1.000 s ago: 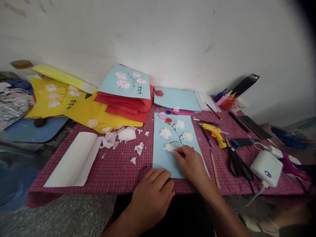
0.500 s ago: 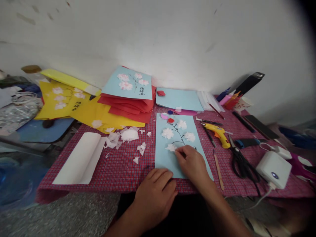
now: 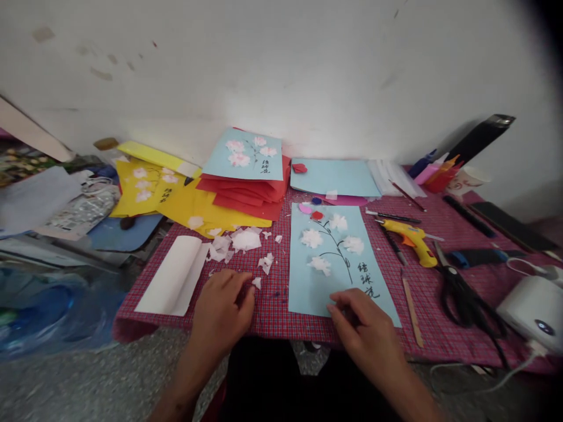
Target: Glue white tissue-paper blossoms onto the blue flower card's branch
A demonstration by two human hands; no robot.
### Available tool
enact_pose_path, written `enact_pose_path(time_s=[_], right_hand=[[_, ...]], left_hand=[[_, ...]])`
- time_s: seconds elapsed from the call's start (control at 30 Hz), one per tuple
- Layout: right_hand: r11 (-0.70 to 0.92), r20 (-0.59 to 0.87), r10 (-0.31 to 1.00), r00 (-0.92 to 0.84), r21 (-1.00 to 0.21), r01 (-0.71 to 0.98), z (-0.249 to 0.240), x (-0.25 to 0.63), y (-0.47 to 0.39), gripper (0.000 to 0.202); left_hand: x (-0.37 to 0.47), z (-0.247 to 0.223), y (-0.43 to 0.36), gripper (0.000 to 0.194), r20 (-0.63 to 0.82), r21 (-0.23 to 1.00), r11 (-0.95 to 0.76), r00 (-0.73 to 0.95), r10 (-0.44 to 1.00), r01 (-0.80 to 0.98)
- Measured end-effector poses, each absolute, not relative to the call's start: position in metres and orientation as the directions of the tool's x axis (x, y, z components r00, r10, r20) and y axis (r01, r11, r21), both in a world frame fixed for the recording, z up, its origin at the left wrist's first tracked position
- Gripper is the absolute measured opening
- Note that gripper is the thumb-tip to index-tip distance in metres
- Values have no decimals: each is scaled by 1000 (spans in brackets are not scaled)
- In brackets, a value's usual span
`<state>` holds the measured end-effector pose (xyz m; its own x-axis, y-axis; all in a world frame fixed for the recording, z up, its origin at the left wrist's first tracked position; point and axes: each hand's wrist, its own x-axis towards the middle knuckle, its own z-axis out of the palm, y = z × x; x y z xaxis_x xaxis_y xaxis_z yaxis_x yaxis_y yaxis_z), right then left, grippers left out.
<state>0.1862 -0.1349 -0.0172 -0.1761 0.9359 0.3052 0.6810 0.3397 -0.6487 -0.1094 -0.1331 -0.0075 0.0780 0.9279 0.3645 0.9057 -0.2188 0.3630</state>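
A light blue card (image 3: 312, 299) lies in front of me with a painted stem, black brush characters (image 3: 364, 269) and white paper flowers (image 3: 319, 265) on it. My right hand (image 3: 369, 328) is over the card's lower edge, fingers loosely curled, thumb and forefinger apart and holding nothing. To the left, my left hand (image 3: 224, 308) is palm down at the cloth's near side, thumb apart from the fingers, its fingertips close to white paper scraps (image 3: 265, 262). A folded white paper sheet (image 3: 169, 275) lies left of this hand.
A yellow glue gun (image 3: 411, 239), black scissors (image 3: 461, 293) and a wooden stick (image 3: 412, 310) lie right of the card. Behind are red paper sheets (image 3: 253, 196) topped by a finished flower card (image 3: 215, 161). A white device (image 3: 528, 310) with a cable sits at the right edge.
My right hand has drawn back from the lowest white flower toward the card's near edge. My left hand has moved left, toward the paper scraps. The view has shifted.
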Motion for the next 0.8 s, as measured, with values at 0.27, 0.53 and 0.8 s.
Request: enact_pose_path(time_s=[0.27, 0.53, 0.8], right_hand=[[366, 315, 928, -201, -661, 655, -16, 183, -137, 10], [347, 277, 938, -209, -765, 542, -5, 178, -137, 11], [-7, -24, 961, -276, -998, 62, 7, 160, -145, 26]], left_hand=[[-98, -8, -128, 18, 341, 327, -225, 107, 934, 918], [-81, 10, -133, 16, 321, 680, -308, 108, 941, 665], [-46, 23, -144, 12, 275, 813, -372, 269, 923, 447]])
